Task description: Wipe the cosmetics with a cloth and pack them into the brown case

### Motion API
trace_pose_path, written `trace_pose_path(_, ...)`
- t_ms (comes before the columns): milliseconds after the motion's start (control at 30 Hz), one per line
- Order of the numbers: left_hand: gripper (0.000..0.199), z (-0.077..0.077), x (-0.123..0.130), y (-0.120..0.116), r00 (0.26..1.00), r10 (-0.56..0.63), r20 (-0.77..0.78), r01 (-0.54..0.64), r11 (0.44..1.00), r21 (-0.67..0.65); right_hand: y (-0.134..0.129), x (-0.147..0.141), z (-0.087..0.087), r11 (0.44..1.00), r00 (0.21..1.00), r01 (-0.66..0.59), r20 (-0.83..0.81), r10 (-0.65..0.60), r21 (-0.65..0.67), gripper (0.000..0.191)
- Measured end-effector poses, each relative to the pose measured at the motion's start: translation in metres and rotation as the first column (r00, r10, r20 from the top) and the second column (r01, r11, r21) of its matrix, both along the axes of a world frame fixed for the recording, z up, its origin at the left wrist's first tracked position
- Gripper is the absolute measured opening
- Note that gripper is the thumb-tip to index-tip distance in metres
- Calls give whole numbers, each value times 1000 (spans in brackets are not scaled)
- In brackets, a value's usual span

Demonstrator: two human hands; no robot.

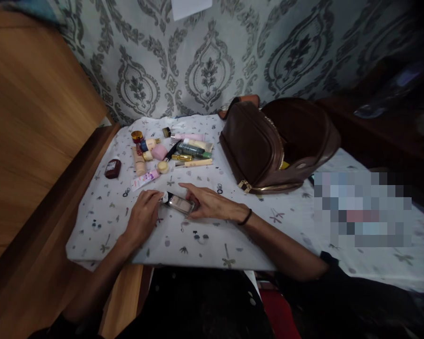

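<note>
A small glass bottle [181, 204] with a black cap and beige contents, like a foundation bottle, lies between my hands, low over the cloth. My right hand [210, 202] grips its base end, with the index finger stretched out above it. At the cap end, my left hand [144, 212] pinches a small white crumpled piece, perhaps tissue, against the cap. Beyond them lies a loose group of cosmetics: a pink and white tube [145, 179], a round cream-coloured pot [162, 167], a pink sponge-like block [159, 151] and a green bottle [193, 150].
An unzipped brown leather bag [252, 146] stands at the back right. A dark brown bottle [112, 168] lies alone on the left. The patterned white cloth [205, 240] covers the table. A wooden panel [38, 94] borders the left side, and a patterned curtain [212, 66] hangs behind.
</note>
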State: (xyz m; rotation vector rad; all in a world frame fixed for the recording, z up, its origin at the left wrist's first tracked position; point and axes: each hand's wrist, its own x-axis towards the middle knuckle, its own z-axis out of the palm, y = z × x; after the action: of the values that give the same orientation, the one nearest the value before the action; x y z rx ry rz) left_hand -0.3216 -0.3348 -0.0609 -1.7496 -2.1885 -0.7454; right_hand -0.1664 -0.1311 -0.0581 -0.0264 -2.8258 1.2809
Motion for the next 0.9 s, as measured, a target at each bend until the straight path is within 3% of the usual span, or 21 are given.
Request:
trace_pose_path(167, 37, 3, 23, 9, 986, -73, -147, 69, 997, -29, -3, -2, -4, 998, 999, 18, -31, -19, -55, 111)
trace_pose_path(333, 38, 6, 59, 22, 959, -242, -151, 235, 970, -63, -1, -2, -9, 996, 998, 8, -56, -13, -86, 108)
trace_pose_path(433, 39, 6, 68, 27, 951, -286, -121, 276, 957, -90, 0, -2, -10, 997, 996, -20, -84, 14, -68, 101)
trace_pose_path(600, 35, 11, 52, 31, 956, -287, -53, 279, 951, -131, -4, 0, -4, 999, 998, 10, -62, -13, -36, 106)
trace_pose_path(900, 27, 11, -2, 25, 999, 5, 47, 0, 993, -114, -5, 0, 0, 1000, 1000, 18, -19, -18, -5, 114)
